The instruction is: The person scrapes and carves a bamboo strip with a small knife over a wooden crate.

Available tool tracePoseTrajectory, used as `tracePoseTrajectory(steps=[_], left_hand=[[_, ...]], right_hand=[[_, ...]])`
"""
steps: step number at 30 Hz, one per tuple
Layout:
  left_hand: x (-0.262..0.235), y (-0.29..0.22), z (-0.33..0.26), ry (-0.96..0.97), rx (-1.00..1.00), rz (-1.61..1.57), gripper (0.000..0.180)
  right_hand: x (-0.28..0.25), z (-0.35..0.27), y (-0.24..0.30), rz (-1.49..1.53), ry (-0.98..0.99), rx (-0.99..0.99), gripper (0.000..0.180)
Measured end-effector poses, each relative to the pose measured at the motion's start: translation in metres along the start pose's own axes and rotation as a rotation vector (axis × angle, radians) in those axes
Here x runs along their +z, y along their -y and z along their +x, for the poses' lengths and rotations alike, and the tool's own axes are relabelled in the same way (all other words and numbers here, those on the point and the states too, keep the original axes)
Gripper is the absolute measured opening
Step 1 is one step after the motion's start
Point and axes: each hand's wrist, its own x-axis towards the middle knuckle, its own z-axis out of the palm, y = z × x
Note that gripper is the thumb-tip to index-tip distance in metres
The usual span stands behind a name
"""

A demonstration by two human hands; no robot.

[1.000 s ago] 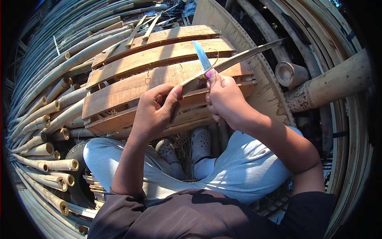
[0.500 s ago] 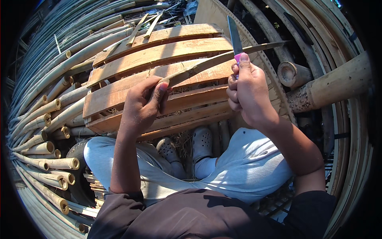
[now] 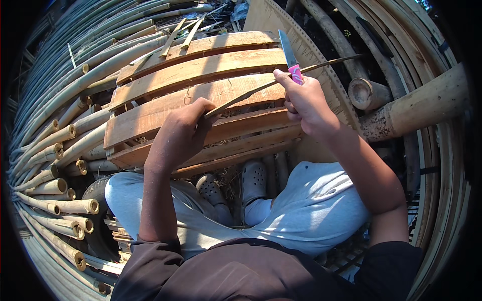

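My left hand (image 3: 183, 130) is closed round the near end of a long, thin bamboo strip (image 3: 251, 92). The strip slants up to the right over the slatted wooden bench and past my other hand, its narrow tip at the far right. My right hand (image 3: 307, 103) grips a knife (image 3: 289, 52) by its pink patterned handle, the blade pointing up and away. The knife hand sits right at the strip, its thumb lying along it near the handle. Whether the blade touches the strip I cannot tell.
The slatted wooden bench (image 3: 201, 67) stands before my knees, two loose slats (image 3: 193, 32) on its far left corner. Bundled bamboo poles (image 3: 65, 185) fill the left side. A thick bamboo pole (image 3: 422, 108) lies at the right, beside a woven-edged sheet (image 3: 321, 70).
The strip has turned edge-on and looks thinner. My left hand has rolled over, its back now upward. My right hand and the knife have shifted slightly left, with the thumb brought onto the strip.
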Motion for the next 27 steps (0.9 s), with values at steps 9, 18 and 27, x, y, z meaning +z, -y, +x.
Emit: tracePoseTrajectory(steps=[9,18,27], left_hand=[[0.029,-0.020,0.001,0.089,0.039,0.044,0.012],[0.039,0.012,0.009,-0.202,0.251,0.226,0.007],[0.030,0.029,0.014,-0.271,0.278,0.200,0.023]], right_hand=[[-0.005,0.023,-0.001,-0.221,0.075,-0.108,0.022],[-0.020,0.056,-0.011,-0.517,0.064,-0.444,0.050],[-0.018,0.061,0.011,-0.633,0.133,-0.254,0.043]])
